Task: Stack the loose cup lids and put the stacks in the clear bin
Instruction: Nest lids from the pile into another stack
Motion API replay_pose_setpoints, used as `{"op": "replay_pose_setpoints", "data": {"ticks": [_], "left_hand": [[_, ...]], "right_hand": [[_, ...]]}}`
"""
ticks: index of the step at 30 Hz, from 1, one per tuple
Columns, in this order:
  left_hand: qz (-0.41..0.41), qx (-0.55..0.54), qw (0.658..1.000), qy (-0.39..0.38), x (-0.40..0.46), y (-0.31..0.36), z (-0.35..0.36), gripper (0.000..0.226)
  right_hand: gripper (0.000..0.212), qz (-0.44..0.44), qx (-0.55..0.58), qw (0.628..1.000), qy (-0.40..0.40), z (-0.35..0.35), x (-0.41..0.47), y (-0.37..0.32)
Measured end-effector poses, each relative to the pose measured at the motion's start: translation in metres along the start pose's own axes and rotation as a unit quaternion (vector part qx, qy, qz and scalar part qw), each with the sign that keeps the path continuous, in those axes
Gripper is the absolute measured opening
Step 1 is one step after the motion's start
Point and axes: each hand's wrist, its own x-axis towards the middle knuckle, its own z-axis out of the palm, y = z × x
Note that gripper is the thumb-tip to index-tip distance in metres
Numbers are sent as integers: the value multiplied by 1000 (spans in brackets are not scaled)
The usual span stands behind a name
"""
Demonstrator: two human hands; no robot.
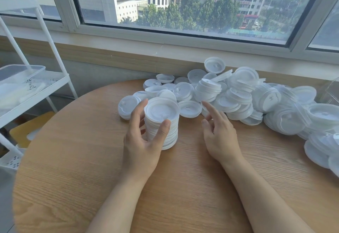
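1. A white cart (34,85) stands at the far left, off the table; a clear lidded box (20,73) sits on its shelf. Whether this is the task's bin I cannot tell.
2. The left hand (145,141) grips a tall stack (162,122) of lids standing upright on the table (73,177), thumb on the near side and fingers curled round the far side.
3. The right hand (220,133) is released, fingers loosely spread, holding nothing, just beside the stack and reaching toward the pile (238,98).
4. The pile of loose lids spreads from behind the stack across to the right edge, some already nested in short leaning stacks.
5. A clear wall (330,93) shows at the far right behind the pile; it may be the bin.
6. Handling, as I judge it: the lids are thin plastic, very light, smooth and slippery, springy rather than brittle. A tall stack will likely lean or slide apart, so hold it low round the sides, with the other hand capping the top.
7. The table is round, wood-grained and flat, set against a wall under a wide window (183,3) that looks onto buildings and trees.
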Motion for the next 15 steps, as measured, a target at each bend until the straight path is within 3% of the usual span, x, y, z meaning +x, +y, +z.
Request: {"op": "replay_pose_setpoints", "data": {"ticks": [5,10,15], "left_hand": [[-1,6,1000,-4,-1,2,2,72],[-15,-5,999,-28,0,0,0,70],[-22,-13,999,-44,-1,3,1,73]], "right_hand": [[50,-7,-41,998,-49,5,1,-2],[36,-15,-52,998,-38,7,0,-1],[35,-7,-53,998,-37,8,1,-1]]}}
